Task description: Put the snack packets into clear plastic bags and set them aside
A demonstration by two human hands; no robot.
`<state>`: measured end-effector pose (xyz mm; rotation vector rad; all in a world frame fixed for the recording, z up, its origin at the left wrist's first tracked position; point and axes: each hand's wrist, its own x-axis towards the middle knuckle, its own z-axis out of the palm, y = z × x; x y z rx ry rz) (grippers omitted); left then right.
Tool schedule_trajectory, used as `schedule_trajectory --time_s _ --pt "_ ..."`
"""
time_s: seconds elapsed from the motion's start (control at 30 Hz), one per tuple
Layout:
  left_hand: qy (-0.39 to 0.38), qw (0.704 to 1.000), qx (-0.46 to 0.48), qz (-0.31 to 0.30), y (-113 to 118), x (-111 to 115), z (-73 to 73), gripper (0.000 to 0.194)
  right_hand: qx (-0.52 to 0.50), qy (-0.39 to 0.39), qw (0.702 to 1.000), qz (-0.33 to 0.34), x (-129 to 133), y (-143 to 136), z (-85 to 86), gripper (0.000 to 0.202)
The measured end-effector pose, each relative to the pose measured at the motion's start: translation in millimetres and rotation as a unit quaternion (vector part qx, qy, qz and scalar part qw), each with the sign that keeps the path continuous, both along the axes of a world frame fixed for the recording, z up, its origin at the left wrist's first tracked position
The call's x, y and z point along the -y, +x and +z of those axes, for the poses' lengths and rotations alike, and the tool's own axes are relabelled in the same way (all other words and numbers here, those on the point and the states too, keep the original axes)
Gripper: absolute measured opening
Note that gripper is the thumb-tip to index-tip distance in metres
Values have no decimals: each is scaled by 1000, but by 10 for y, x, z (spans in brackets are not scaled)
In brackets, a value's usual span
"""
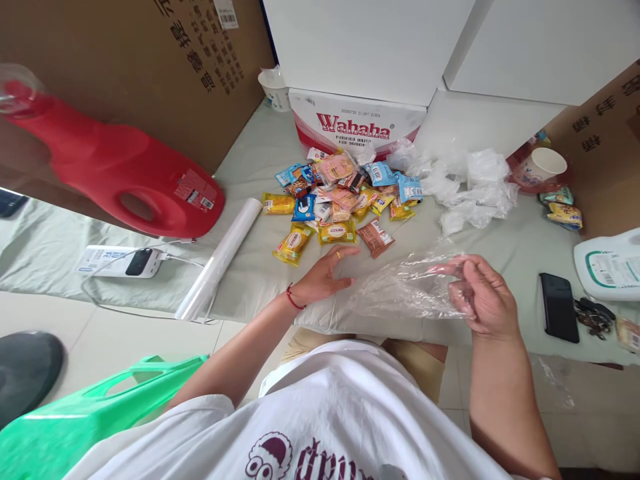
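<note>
One thin, clear, crinkled plastic bag is pinched in the fingers of the right hand, stretching from there toward nine o'clock above a bench covered in pale green cloth. The left hand has its fingers parted and released; whether its thumb touches the bag, I cannot tell. At its two o'clock lies a flat brown snack packet; around twelve, a heap of colourful wrapped snacks.
</note>
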<state>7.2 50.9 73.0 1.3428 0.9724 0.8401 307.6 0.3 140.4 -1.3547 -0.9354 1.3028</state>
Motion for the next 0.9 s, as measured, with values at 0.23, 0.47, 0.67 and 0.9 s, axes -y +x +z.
schedule_trajectory --time_s 0.23,0.47,0.67,0.9 --pt "86 979 -14 -182 385 5 367 36 119 -17 952 281 43 -248 161 40" --pt "59 970 -60 -229 -24 -174 523 20 474 65 776 412 21 53 1 14" --pt "150 983 -79 -69 -240 111 819 10 655 235 713 85 184 80 -95 25" --pt "277 900 -218 -257 -456 768 68 25 582 266 753 152 994 104 -780 34"
